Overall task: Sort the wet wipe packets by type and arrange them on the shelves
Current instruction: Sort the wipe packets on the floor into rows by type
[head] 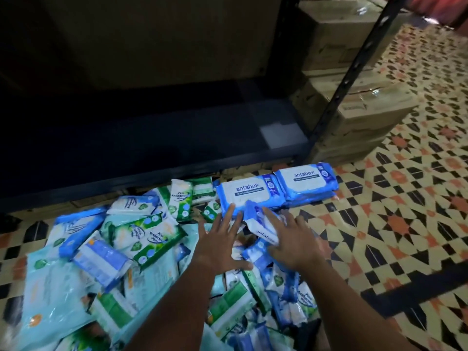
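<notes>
A heap of wet wipe packets lies on the floor in front of a dark, bare bottom shelf (152, 148). Green and white Pine Antibacterial packets (152, 236) are mixed with blue ones (101, 259) and pale teal bags (50, 287). Two short stacks of blue antabax packets (248, 196) (306, 183) stand side by side by the shelf's front edge. My left hand (220, 241) is spread flat, its fingertips touching the nearer stack. My right hand (291, 239) lies with straight fingers on a tilted blue antabax packet (260, 226) between both hands.
The shelf's black perforated upright (354, 67) rises at the right. Behind it stand stacked cardboard boxes (367, 110). Patterned tile floor (392, 211) stretches to the right of the heap.
</notes>
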`<state>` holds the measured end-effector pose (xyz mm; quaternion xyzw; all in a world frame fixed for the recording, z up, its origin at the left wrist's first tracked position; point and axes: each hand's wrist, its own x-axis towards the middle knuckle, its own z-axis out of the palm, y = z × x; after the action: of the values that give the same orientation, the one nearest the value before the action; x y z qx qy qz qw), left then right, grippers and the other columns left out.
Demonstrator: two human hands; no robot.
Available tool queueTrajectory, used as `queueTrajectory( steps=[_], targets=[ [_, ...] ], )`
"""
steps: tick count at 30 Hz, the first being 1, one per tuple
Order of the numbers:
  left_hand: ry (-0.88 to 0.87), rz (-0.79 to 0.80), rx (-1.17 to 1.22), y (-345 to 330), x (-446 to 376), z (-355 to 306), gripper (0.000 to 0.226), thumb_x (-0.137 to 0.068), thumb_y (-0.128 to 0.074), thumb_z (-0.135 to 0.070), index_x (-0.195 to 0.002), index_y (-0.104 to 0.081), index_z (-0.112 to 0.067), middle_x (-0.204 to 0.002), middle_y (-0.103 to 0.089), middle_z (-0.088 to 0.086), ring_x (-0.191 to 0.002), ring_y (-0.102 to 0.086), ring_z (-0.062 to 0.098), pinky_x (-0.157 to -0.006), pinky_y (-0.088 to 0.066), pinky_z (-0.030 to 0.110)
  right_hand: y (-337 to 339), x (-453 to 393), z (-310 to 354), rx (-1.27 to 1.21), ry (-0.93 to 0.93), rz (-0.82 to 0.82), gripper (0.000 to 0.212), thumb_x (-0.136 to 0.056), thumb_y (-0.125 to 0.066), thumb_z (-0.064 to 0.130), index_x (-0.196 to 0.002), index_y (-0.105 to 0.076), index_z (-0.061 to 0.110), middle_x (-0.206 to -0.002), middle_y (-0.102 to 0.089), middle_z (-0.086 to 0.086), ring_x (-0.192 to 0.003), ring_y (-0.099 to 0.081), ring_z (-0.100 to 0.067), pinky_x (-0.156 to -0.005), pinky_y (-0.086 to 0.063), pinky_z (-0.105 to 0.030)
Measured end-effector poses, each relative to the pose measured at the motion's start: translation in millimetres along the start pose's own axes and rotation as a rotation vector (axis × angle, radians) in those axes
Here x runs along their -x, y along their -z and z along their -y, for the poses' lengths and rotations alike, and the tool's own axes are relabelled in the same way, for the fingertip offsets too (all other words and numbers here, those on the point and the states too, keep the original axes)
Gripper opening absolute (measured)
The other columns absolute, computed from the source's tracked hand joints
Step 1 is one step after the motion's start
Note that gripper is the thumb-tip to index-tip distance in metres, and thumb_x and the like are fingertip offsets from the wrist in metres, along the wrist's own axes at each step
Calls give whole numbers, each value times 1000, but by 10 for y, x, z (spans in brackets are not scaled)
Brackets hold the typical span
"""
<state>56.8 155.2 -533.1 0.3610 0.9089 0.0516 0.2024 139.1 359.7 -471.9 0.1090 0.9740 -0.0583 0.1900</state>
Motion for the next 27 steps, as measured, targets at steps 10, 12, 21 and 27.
queueTrajectory(
  steps=[10,12,21,27],
  targets=[
    [-7,0,-1,53,0,-22,121,-63,-50,-96,-160,-14,-33,-154,45,-13,-155,0,26,-115,-14,69,302,-261,-69,-129,-36,98,126,-51,-78,68,-155,-17,32,-145,-44,-7,-134,-32,-34,-107,-33,-51],
    [-2,5,6,81,-9,-16,128,-65,-51,-95,-161,5,-30,-156,43,-12,-155,-1,25,-115,-15,67,358,-267,-49,-286,-135,31,132,-41,-71,80,-152,-24,27,-143,-47,-7,-130,-41,-32,-105,-40,-49],
    [-43,-93,-7,207,-172,91,119,-79,-44,-88,-160,13,-21,-165,12,-3,-137,-39,28,-103,-45,42,786,-702,-98,-720,-675,-282,136,-61,-74,82,-158,-1,22,-142,-48,-25,-128,-51,-42,-99,-44,-49],
    [-47,-145,-19,290,-252,117,100,-86,-36,-84,-160,-12,-21,-160,-11,-4,-129,-45,26,-99,-47,43,834,-1029,-191,-703,-787,-144,133,-68,-66,84,-159,7,18,-147,-41,-25,-135,-41,-41,-101,-42,-50]
  ],
)
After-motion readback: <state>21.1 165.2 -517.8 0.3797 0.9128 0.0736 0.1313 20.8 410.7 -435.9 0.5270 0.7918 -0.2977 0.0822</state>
